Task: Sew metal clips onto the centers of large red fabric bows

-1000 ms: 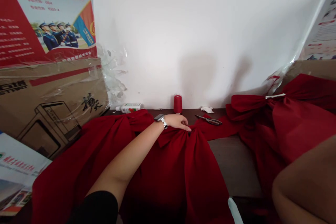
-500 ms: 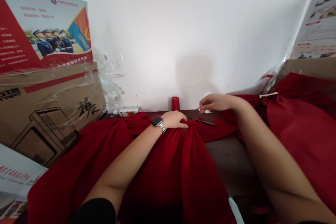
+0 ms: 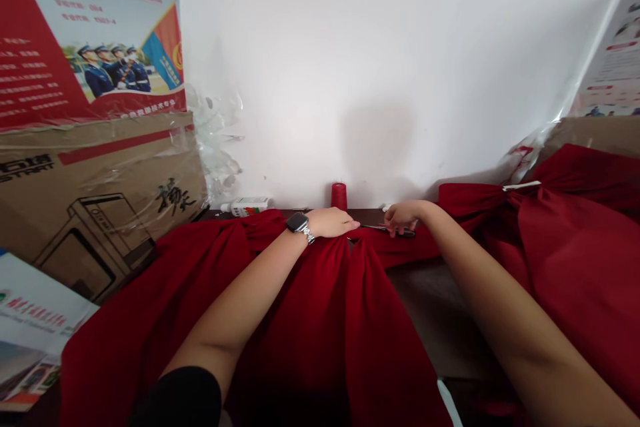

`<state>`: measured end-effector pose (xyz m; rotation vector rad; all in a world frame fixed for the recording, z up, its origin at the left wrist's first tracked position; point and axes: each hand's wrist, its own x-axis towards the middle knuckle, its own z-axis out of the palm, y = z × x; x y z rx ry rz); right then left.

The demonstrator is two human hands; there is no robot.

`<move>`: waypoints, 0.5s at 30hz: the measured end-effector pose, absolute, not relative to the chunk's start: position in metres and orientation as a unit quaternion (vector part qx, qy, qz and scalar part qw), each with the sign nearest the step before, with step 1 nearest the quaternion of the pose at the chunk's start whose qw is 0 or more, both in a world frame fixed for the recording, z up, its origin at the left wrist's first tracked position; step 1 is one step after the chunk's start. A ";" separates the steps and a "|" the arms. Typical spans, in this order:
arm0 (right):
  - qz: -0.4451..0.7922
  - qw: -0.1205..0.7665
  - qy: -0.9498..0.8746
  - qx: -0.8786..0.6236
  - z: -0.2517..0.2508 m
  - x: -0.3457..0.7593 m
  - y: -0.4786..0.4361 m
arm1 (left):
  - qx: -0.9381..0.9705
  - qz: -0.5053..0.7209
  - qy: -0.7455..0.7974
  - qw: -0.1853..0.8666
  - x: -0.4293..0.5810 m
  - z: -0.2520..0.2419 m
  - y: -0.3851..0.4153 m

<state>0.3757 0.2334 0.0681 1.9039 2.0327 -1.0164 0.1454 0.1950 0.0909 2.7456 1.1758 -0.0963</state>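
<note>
Gathered red cloth (image 3: 295, 320) lies over the dark table and hangs down its front. My left hand (image 3: 334, 222), with a watch at the wrist, is closed on the gathered top of this cloth. To its right, my right hand (image 3: 401, 217) has its fingers closed around a slim dark tool (image 3: 409, 233) with a thin metal tip, which lies over the cloth and points toward my left hand. What kind of tool it is cannot be made out. A red thread spool (image 3: 339, 196) stands upright behind my hands, close to the wall.
A white bottle (image 3: 250, 206) lies on its side at the back left. Beside it stands a large cardboard box (image 3: 125, 193) with a poster (image 3: 115, 40) above. More red cloth (image 3: 575, 227), tied with a white strip (image 3: 522, 185), is at the right.
My right hand has come down and closed on the dark tool that lay on the cloth. My left hand stays at the gathered cloth. The view has shifted slightly.
</note>
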 end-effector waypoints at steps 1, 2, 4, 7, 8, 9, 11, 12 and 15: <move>-0.333 0.084 0.679 0.648 0.067 0.378 0.235 | 0.911 -0.028 0.403 0.078 0.143 0.094 0.195; -0.327 0.079 0.676 0.656 0.065 0.380 0.236 | 0.907 -0.022 0.414 0.079 0.141 0.096 0.196; -0.322 0.065 0.671 0.664 0.061 0.383 0.239 | 0.899 -0.006 0.431 0.077 0.133 0.102 0.199; -0.323 0.040 0.667 0.670 0.059 0.385 0.240 | 0.897 0.018 0.436 0.065 0.117 0.113 0.204; -0.324 0.030 0.667 0.670 0.060 0.386 0.240 | 0.899 0.027 0.434 0.059 0.111 0.118 0.204; -0.325 0.018 0.668 0.669 0.063 0.388 0.239 | 0.900 0.039 0.431 0.050 0.104 0.123 0.204; -0.328 -0.024 0.676 0.659 0.074 0.395 0.235 | 0.901 0.069 0.428 0.028 0.089 0.133 0.203; -0.328 -0.054 0.683 0.650 0.081 0.402 0.230 | 0.899 0.083 0.430 0.020 0.082 0.138 0.201; -0.315 -0.220 0.701 0.601 0.110 0.435 0.210 | 0.895 0.125 0.429 0.004 0.063 0.153 0.194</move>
